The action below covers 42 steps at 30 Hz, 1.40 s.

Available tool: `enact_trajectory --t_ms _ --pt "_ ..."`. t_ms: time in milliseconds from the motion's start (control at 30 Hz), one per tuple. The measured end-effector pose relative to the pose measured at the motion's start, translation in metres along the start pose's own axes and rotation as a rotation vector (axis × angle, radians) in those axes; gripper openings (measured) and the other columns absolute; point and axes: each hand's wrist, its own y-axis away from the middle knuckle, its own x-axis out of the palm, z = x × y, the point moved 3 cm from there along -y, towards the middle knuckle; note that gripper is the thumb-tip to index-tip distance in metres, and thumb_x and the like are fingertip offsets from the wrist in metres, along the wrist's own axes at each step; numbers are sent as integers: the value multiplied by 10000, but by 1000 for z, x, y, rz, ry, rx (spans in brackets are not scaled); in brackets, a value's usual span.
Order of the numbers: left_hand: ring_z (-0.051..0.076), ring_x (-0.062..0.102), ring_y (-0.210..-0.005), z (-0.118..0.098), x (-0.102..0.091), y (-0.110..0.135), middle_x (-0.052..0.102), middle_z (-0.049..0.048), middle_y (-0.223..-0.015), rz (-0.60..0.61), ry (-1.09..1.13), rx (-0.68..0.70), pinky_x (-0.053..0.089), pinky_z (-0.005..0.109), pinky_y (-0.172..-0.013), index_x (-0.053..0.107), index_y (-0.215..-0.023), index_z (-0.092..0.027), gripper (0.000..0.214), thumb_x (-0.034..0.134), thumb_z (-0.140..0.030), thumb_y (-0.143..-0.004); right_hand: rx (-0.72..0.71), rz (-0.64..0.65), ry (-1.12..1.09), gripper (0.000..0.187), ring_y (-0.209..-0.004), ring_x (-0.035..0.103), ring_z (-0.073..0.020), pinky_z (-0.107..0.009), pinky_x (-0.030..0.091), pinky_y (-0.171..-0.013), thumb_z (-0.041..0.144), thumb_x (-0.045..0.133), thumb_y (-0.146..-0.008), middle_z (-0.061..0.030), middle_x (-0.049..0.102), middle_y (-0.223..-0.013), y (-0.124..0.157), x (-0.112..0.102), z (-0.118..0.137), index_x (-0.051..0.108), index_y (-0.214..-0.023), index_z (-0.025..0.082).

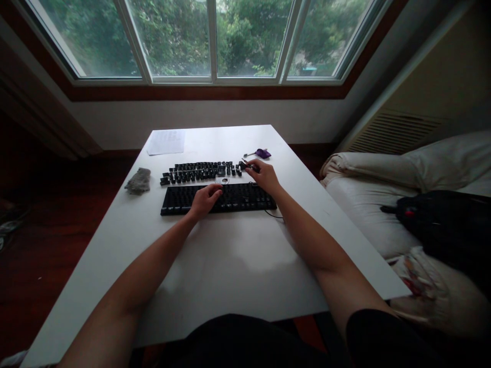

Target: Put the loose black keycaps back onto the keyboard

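Observation:
A black keyboard [245, 199] lies across the white table. My left hand [206, 201] rests on its middle, with the fingers curled and pressed together; whatever may be in them is hidden. Beyond the keyboard's right end, my right hand [264, 176] pinches a small black keycap [242, 165] between thumb and fingers, at the right end of the loose keycaps. Those loose black keycaps [192, 175] stand in rows behind the keyboard. A small clear round item [222, 180] sits between the rows and the keyboard.
A crumpled grey cloth [138, 181] lies on the left of the table [230, 255]. White papers [166, 142] are at the far left corner. A purple brush-like thing [263, 153] lies at the back right. A cable [273, 214] runs beside the keyboard's right end.

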Motion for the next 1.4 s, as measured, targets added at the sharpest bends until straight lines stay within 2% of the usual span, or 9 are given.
enact_trajectory --t_ms 167,533,767,1100,1400 --pt "189 673 -771 2 1 0 766 37 -891 -1 44 -2 484 296 -781 736 -1088 -226 274 597 -381 -911 7 10 -15 281 -634 490 -149 -296 371 -651 422 658 -852 -4 586 -704 0 -3 3 709 -1018 201" --pt "190 662 -755 -1 1 1 764 33 -876 26 3 9 463 279 -702 756 -1019 -227 238 603 -358 -892 38 -79 -11 370 -620 490 -152 -300 386 -653 506 631 -879 -9 597 -699 -5 -19 -2 702 -1037 179" --pt "180 637 -712 -2 1 1 759 34 -874 45 -20 9 445 272 -666 760 -1024 -227 237 605 -347 -890 58 -154 -14 345 -625 504 -137 -313 421 -680 475 611 -900 -62 711 -935 -7 -33 -4 681 -1074 186" --pt "191 660 -755 -5 2 2 759 34 -906 68 -69 35 454 284 -684 761 -1029 -232 228 599 -326 -898 66 -132 -47 281 -665 529 -153 -320 422 -699 407 624 -880 -49 711 -962 -7 -27 -8 658 -1064 198" --pt "223 667 -850 -7 3 3 753 51 -986 84 -147 107 490 321 -778 759 -1016 -241 195 618 -289 -890 81 -98 -84 222 -696 541 -170 -317 424 -688 381 620 -859 -31 663 -833 -5 -21 -7 644 -980 197"
